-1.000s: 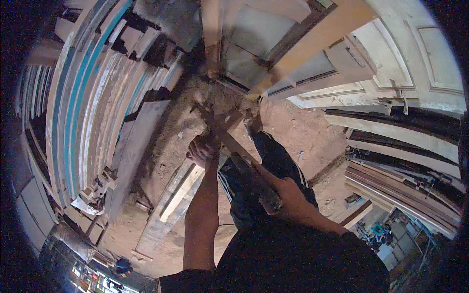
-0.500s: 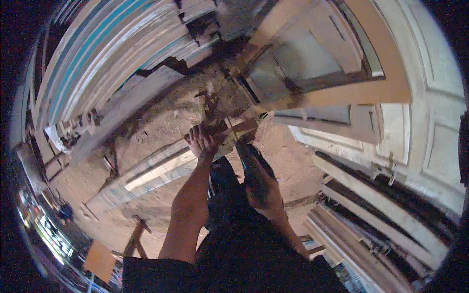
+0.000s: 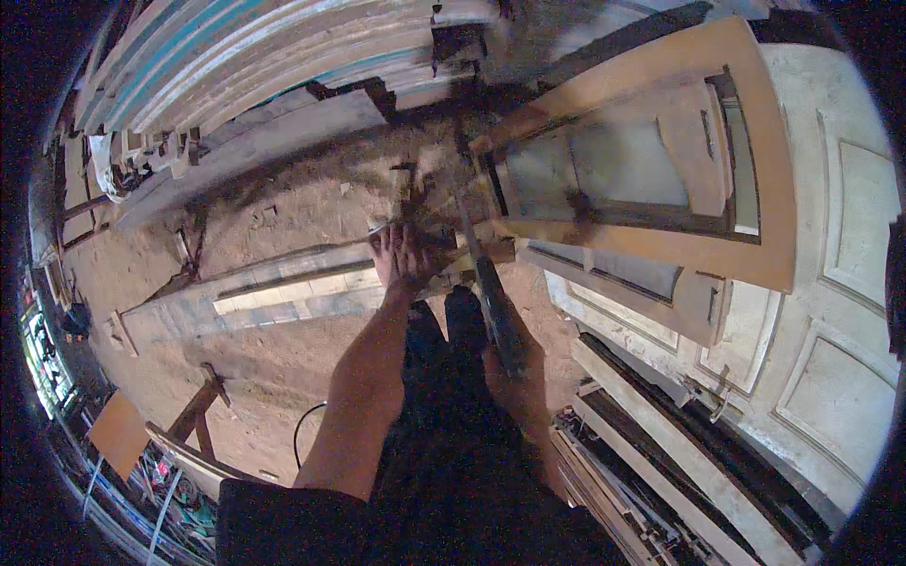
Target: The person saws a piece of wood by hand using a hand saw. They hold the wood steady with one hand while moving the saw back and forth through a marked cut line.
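Note:
My left hand [image 3: 400,257] lies with its fingers spread, pressing down on wood at the right end of a long, low plank bench [image 3: 189,311]. A short piece of wood [image 3: 462,261] sticks out to the right of this hand. My right hand [image 3: 517,354] is wrapped around a handsaw [image 3: 486,278], seen nearly edge-on. Its narrow blade points away from me and crosses the wood just right of my left hand. The fingers on the handle are mostly in shadow. A pale wood strip [image 3: 293,291] lies along the bench to the left.
Framed panels [image 3: 651,236] and white panelled doors [image 3: 840,283] lean at the right. Long boards [image 3: 679,424] lie at the lower right. Stacked planks [image 3: 264,57] fill the far left. A wooden trestle [image 3: 198,410] stands at the lower left on the dirt floor [image 3: 274,208].
My right hand has drawn back toward my body with the handsaw, and more of the blade shows. My left hand stays on the wood. The whole view has turned slightly.

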Available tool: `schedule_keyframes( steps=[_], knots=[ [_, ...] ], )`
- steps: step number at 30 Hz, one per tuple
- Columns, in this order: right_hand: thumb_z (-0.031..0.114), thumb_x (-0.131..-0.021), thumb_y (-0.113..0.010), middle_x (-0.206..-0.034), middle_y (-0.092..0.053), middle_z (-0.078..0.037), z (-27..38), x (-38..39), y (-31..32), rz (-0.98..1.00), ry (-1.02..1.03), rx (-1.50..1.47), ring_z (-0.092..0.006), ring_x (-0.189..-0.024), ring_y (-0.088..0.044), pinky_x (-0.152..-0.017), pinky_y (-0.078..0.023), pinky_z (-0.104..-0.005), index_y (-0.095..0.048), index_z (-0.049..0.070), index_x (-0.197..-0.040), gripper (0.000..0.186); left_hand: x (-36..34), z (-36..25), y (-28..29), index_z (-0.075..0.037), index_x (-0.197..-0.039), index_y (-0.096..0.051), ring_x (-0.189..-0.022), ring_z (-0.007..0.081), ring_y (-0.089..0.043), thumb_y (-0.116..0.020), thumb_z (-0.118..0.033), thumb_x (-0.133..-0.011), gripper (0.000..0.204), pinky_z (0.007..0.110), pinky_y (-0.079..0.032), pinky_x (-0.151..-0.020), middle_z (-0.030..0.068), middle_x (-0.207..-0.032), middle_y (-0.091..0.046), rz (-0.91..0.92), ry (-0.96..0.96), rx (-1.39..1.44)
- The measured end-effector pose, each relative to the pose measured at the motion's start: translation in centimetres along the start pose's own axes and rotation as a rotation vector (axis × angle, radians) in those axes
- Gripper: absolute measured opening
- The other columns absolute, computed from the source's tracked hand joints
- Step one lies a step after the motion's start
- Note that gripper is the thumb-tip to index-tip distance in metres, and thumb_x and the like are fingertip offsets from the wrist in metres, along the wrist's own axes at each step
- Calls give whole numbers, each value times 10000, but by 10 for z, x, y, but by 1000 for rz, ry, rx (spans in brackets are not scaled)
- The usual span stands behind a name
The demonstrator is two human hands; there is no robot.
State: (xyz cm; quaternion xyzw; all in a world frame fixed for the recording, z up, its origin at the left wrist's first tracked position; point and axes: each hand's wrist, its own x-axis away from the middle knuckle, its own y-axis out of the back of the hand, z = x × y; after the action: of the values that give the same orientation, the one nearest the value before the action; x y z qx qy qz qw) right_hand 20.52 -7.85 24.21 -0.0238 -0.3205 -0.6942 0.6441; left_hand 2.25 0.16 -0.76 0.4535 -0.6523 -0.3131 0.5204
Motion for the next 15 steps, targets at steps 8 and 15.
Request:
schedule_keyframes(
  steps=[8,15],
  knots=[
    [-8,-824,-624,-1217,-655,-189,20,5,7,70,-216,-51,-221,-1105,-637,-953,-488,-355,-490,-28,-1401,593,3,4,-12,-100,-1428,-488,-1406,304,-322,-575,-443,-829,696,597,-166,-1166,148,-1463,-433,-44,13,-75],
    [24,-845,-645,-1170,-648,-176,70,10,23,107,-193,106,-213,-1068,-624,-950,-481,-369,-508,-29,-1376,551,4,1,-12,-93,-1427,-487,-1399,312,-330,-603,-444,-816,714,594,-186,-1163,148,-1463,-435,-43,-1,-102]
  ],
)
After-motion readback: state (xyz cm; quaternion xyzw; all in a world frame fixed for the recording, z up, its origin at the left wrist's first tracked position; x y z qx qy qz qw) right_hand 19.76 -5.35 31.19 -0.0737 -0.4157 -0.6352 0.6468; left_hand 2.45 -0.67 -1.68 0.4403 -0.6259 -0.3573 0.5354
